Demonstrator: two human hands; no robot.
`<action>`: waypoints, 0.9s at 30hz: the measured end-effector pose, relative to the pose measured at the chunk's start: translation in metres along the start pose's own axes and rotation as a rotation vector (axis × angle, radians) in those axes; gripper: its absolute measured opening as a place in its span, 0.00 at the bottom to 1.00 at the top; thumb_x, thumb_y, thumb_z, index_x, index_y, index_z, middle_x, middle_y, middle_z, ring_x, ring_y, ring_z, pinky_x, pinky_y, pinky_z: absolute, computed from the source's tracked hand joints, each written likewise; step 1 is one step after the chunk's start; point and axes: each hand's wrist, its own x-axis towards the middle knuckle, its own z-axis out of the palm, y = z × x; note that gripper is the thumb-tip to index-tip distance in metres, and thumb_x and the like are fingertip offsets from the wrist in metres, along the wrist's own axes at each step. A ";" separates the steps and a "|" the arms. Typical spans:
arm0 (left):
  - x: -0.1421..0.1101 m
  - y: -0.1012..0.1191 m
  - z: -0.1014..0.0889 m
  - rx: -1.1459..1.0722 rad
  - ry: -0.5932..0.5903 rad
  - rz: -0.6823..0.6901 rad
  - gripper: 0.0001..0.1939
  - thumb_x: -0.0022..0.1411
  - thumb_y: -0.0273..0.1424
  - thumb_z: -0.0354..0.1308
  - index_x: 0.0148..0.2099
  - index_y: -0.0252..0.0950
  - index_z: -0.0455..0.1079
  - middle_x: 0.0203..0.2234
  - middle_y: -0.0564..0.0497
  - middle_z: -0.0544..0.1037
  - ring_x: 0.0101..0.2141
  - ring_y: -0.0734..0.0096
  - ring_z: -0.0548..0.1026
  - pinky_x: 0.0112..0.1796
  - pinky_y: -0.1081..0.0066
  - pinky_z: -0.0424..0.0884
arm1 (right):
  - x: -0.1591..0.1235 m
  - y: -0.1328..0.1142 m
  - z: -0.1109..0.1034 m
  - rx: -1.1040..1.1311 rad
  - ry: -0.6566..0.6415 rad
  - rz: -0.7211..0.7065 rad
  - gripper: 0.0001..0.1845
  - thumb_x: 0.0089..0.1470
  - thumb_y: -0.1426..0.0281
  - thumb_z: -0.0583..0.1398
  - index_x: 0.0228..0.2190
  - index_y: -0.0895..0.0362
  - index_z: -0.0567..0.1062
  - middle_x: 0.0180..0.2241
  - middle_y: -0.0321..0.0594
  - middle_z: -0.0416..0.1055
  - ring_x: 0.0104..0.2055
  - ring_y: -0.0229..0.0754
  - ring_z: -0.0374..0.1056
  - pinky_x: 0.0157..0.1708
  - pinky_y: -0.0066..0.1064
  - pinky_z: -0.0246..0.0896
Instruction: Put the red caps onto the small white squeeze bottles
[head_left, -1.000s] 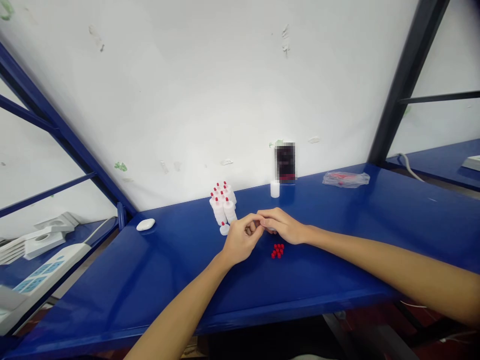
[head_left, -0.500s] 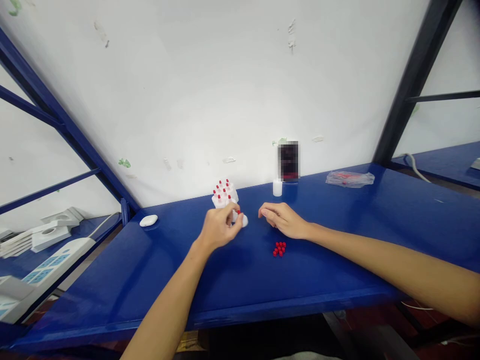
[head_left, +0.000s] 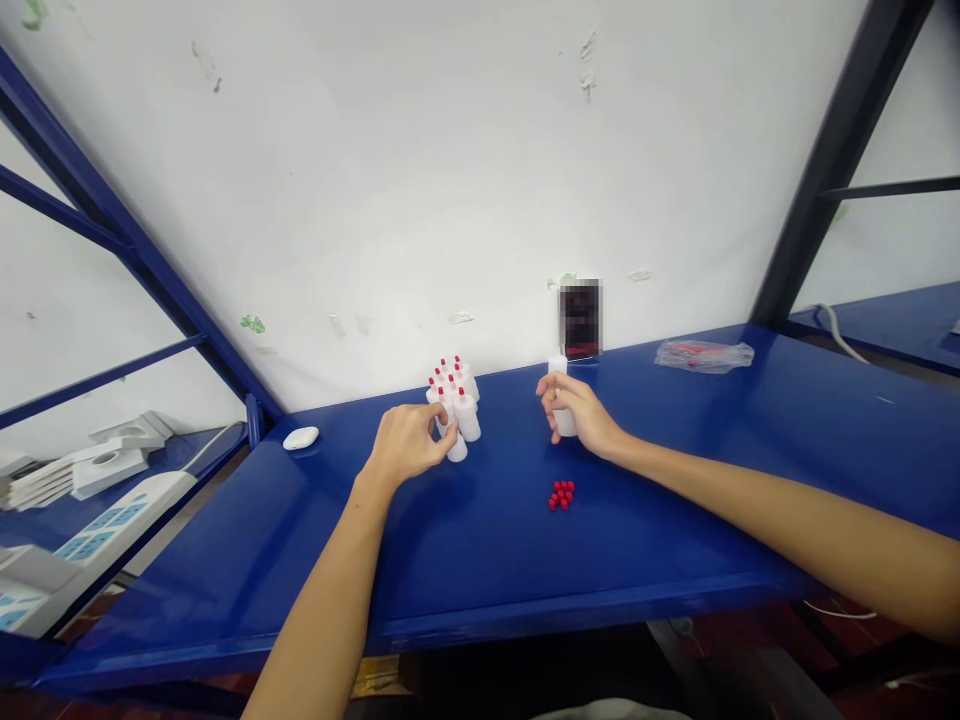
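Observation:
My left hand (head_left: 409,440) is curled, its fingertips pinching a capped white bottle at the front of a cluster of white bottles with red caps (head_left: 454,390). A small white piece (head_left: 456,451) lies on the shelf just right of that hand. My right hand (head_left: 576,412) is closed round an uncapped white bottle (head_left: 565,423). The top of another white bottle (head_left: 556,363) shows just behind its fingers. A small heap of loose red caps (head_left: 561,494) lies on the blue shelf (head_left: 675,520), in front of my right hand.
A blurred dark card (head_left: 580,320) leans on the white wall. A clear bag with red parts (head_left: 703,355) lies at the back right. A white oval case (head_left: 301,438) sits at the left. Power strips and white sockets (head_left: 97,500) lie on the lower left shelf. A black post (head_left: 832,170) rises at the right.
My hands were together over the shelf and have parted. The left carried a capped bottle back to the cluster. The right moved back towards the wall and now grips an uncapped bottle.

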 end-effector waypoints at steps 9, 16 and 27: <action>-0.003 0.066 0.018 -0.255 -0.218 0.258 0.09 0.60 0.29 0.55 0.40 0.37 0.75 0.19 0.57 0.72 0.20 0.76 0.68 0.27 0.74 0.60 | 0.002 0.006 -0.003 -0.429 -0.073 -0.102 0.09 0.52 0.71 0.51 0.37 0.53 0.63 0.27 0.30 0.66 0.24 0.36 0.61 0.27 0.29 0.58; -0.009 0.087 0.044 -0.435 -0.401 0.271 0.13 0.62 0.29 0.57 0.48 0.39 0.75 0.20 0.57 0.69 0.22 0.76 0.66 0.28 0.74 0.60 | 0.003 0.006 -0.003 -0.684 -0.097 -0.164 0.07 0.52 0.71 0.56 0.34 0.55 0.73 0.33 0.37 0.74 0.36 0.42 0.68 0.39 0.34 0.60; -0.005 0.089 0.045 -0.500 -0.447 0.296 0.12 0.66 0.34 0.56 0.48 0.40 0.77 0.20 0.57 0.70 0.22 0.76 0.66 0.29 0.75 0.60 | -0.003 0.000 0.004 -0.693 -0.117 -0.148 0.24 0.60 0.57 0.54 0.18 0.57 0.69 0.17 0.34 0.66 0.22 0.37 0.60 0.28 0.31 0.52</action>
